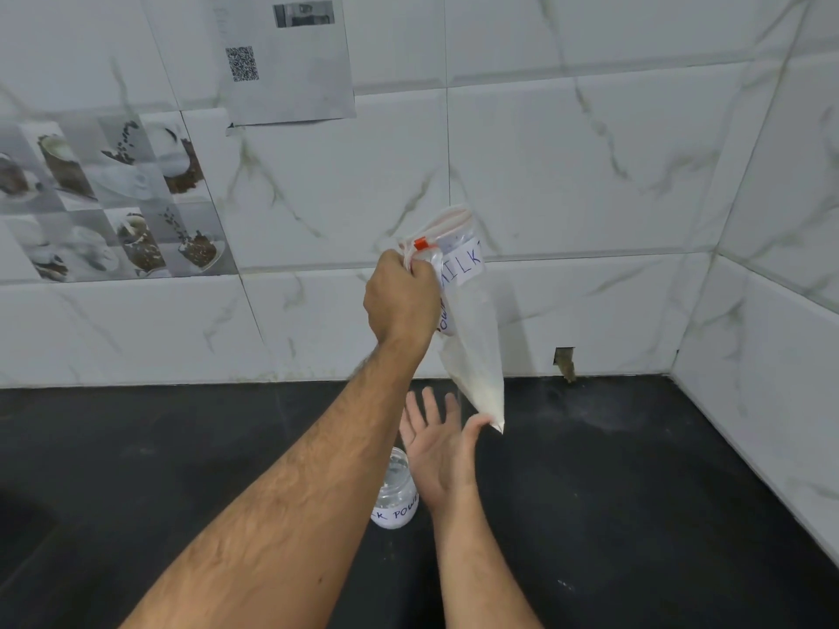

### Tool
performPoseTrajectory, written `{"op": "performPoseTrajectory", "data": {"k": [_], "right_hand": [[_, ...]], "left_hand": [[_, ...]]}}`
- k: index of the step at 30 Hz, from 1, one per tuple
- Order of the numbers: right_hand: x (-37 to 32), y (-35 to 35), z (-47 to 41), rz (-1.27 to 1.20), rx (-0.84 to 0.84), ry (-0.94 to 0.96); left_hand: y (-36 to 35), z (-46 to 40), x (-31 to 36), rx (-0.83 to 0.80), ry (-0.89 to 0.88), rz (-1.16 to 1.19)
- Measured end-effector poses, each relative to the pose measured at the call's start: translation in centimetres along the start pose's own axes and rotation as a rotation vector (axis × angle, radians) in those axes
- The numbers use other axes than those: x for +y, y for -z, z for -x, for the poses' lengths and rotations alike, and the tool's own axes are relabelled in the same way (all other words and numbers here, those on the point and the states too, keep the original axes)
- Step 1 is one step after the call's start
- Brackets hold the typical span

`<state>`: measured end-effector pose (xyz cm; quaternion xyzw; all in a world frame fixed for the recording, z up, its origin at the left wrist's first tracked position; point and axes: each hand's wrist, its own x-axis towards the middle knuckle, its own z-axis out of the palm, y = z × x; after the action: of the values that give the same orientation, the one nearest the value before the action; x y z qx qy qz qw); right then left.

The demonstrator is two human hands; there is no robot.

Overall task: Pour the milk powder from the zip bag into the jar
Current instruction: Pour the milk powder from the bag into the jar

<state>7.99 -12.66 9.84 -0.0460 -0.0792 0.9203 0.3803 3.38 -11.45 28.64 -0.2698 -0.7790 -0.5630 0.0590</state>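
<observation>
Zip bag (pixel 472 329) hangs from left hand (pixel 402 301) (right hand (pixel 438 451) spread below).

The zip bag (pixel 472 311) carries a white label handwritten in blue: "ILK" reads clearly, its first letter hidden, with a partly covered second line below showing "OW". Below the bag, the jar (pixel 397 494) wears a white label reading "K POW", the rest out of sight. Above and left of the bag, a paper sheet (pixel 290 61) on the wall bears a QR code (pixel 242 64); its fine print is illegible.
</observation>
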Motion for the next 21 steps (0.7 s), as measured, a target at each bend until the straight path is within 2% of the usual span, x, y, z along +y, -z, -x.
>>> {"op": "performPoseTrajectory", "data": {"k": [6,13,16,21], "right_hand": [[-3.0,-1.3,-2.4,-0.065,0.032,0.158],[-5.6,-0.6,-2.4,-0.014,-0.096,0.263],[-7.0,0.0,-2.3,0.043,-0.128,0.275],[-8.5,-0.1,-2.3,0.199,-0.094,0.255]], "left_hand": [[1.3,0.0,-1.6,-0.154,-0.118,0.077],[4.9,-0.3,-6.4,-0.539,-0.232,0.273],[6.6,-0.6,-9.4,-0.605,-0.188,0.321],[7.7,-0.8,-14.0,-0.673,-0.060,0.251]]}}
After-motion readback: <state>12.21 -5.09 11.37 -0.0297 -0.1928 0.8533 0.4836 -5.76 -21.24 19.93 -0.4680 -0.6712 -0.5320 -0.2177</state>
